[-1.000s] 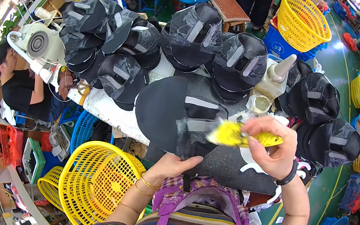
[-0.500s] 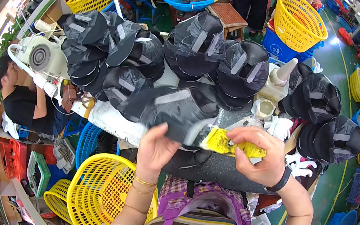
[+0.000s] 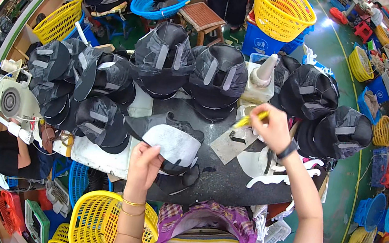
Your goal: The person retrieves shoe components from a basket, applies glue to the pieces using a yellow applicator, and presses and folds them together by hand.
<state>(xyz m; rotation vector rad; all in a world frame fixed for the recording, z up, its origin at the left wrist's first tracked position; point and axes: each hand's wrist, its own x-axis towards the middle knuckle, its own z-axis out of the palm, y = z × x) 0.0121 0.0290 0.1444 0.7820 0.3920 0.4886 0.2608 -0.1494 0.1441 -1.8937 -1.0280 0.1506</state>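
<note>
My left hand (image 3: 142, 167) pinches the near edge of a black shoe upper (image 3: 174, 145), its pale grey-white inner side turned up over the dark table. In my right hand (image 3: 273, 130) is a yellow-handled brush (image 3: 248, 120). The brush's bristles are hidden at a small pale pot (image 3: 244, 110); I cannot make out whether they are inside it. Behind the pot stands a whitish container with a cone-shaped spout (image 3: 261, 78). Below the brush lies a thin grey plate (image 3: 227, 147) with a small black piece on it.
Stacked black uppers with grey strips (image 3: 219, 71) line the table's back; more lie left (image 3: 102, 121) and right (image 3: 344, 129). A pale machine (image 3: 11, 97) stands at the left. White cut pieces (image 3: 281, 176) lie right. A yellow basket (image 3: 102, 214) sits below the near edge.
My right hand has lifted the brush away from the upper, up to the small pot. My left hand has brought the upper nearer, with its pale side showing. The whole view has shifted.
</note>
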